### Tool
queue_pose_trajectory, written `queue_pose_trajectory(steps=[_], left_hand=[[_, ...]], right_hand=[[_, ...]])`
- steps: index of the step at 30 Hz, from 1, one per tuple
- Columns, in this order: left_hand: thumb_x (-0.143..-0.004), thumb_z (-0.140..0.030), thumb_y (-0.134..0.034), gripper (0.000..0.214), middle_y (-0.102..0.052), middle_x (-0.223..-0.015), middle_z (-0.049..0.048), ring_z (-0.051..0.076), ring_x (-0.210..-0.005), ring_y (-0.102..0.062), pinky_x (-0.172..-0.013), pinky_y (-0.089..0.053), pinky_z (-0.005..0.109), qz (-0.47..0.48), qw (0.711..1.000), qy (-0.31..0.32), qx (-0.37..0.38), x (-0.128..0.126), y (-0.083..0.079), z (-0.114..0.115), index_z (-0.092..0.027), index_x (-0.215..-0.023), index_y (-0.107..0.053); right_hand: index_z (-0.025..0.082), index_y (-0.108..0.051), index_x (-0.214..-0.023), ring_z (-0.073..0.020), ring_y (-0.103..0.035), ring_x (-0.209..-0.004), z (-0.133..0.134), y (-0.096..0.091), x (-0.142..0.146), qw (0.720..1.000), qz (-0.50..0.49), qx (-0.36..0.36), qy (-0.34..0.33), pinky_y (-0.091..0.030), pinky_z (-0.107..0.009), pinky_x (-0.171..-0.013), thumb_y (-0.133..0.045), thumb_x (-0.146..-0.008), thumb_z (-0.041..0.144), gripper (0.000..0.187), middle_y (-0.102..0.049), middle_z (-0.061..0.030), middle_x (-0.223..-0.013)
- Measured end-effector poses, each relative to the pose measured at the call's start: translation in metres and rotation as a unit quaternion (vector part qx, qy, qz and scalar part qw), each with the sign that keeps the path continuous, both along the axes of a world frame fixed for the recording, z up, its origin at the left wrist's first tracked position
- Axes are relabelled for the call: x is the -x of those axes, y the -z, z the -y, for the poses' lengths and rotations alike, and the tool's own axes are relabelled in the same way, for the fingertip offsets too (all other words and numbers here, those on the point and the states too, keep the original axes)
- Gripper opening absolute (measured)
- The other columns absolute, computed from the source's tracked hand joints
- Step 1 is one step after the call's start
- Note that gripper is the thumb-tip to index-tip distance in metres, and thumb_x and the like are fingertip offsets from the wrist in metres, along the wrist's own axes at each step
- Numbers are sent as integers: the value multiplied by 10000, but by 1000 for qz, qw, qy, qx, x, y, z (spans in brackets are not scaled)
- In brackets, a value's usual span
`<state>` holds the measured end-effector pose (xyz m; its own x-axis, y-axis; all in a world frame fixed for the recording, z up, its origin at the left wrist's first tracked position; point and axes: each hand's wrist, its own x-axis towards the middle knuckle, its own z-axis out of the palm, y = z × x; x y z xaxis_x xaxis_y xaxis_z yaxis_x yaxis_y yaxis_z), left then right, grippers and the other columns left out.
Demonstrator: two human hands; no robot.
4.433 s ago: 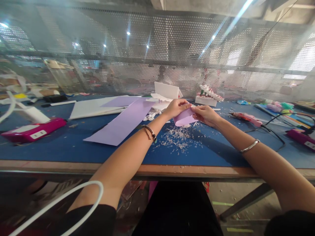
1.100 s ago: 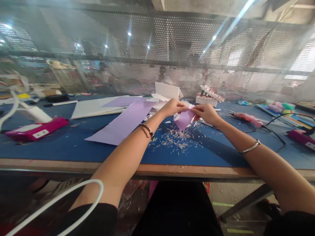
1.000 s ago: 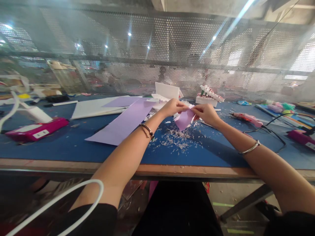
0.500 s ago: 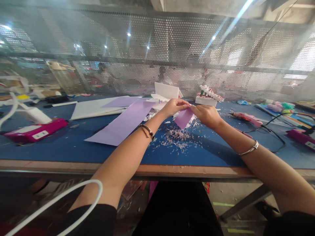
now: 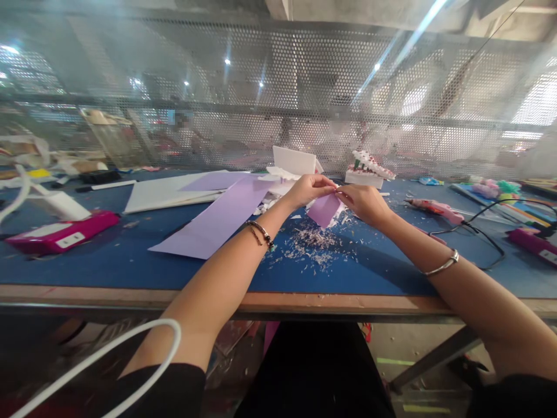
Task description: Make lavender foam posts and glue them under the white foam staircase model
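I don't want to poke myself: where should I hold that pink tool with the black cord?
Probably hold the pink tool around its thick end, beside the black cord, coming from the right. Its narrow tip points left, so that should keep you clear of it.

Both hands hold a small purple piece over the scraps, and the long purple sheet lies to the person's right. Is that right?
No: in the head view, the long purple sheet lies to the person's left. The left hand and right hand do hold the small purple piece over the scraps.
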<state>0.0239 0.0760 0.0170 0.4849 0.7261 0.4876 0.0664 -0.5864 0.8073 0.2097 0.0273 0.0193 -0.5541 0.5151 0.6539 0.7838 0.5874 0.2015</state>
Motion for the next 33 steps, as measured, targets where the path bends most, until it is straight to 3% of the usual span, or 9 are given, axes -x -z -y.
queue_pose_trajectory(steps=[3, 8, 17, 19, 24, 26, 33], left_hand=[[-696, -328, -680, 260, -694, -869, 93, 129, -782, -619, -720, -458, 260, -14, 1000, 4, -15, -1, -1, 3, -123, -855, -657], [-701, -296, -664, 223, -684, -851, 89, 125, -759, -608, -684, -450, 248, -46, 997, -11, -57, -2, -2, 6, -120, -838, -656], [-696, -328, -662, 236, -685, -870, 94, 142, -776, -607, -711, -448, 274, -55, 997, -16, -61, -3, -2, 6, -127, -820, -658], [-701, -335, -661, 251, -688, -861, 93, 139, -776, -607, -711, -448, 272, -50, 997, -21, -53, -2, -2, 5, -124, -839, -657], [-698, -345, -670, 271, -689, -850, 82, 131, -767, -603, -711, -444, 268, -49, 998, -12, -47, 0, -5, 6, -120, -850, -659], [-696, -340, -673, 261, -689, -857, 79, 129, -771, -602, -716, -443, 265, -56, 997, 3, -43, 1, -6, 6, -124, -842, -661], [-703, -357, -654, 264, -682, -838, 78, 119, -733, -585, -671, -417, 244, -70, 997, -4, -41, -1, 2, -2, -128, -835, -651]], right_hand=[[141, -671, -884, -113, -577, -617, -3, -1, 1, 986, -127, 100, -48, -391, -235, -585, -523, -833, 290, 216, -669, -46, -697], [127, -674, -838, -117, -603, -569, -7, 1, 0, 922, -255, 275, -101, -440, -241, -574, -554, -780, 330, 242, -654, -42, -618], [128, -675, -792, -102, -569, -550, -10, 1, -2, 914, -260, 292, -110, -428, -249, -565, -563, -766, 345, 246, -622, -31, -580], [126, -662, -783, -95, -564, -545, -11, 1, -2, 889, -290, 331, -126, -438, -242, -559, -559, -770, 355, 252, -612, -24, -579], [131, -629, -752, -71, -556, -559, -15, 5, -1, 791, -389, 439, -173, -467, -235, -596, -614, -727, 359, 229, -612, -15, -641], [135, -624, -734, -63, -537, -542, -16, 5, -2, 773, -392, 469, -172, -442, -222, -567, -632, -711, 347, 213, -601, -7, -624], [148, -602, -637, -41, -343, -434, -20, 6, -5, 815, -359, 432, -141, -237, -223, -431, -641, -693, 347, 210, -448, 45, -467]])
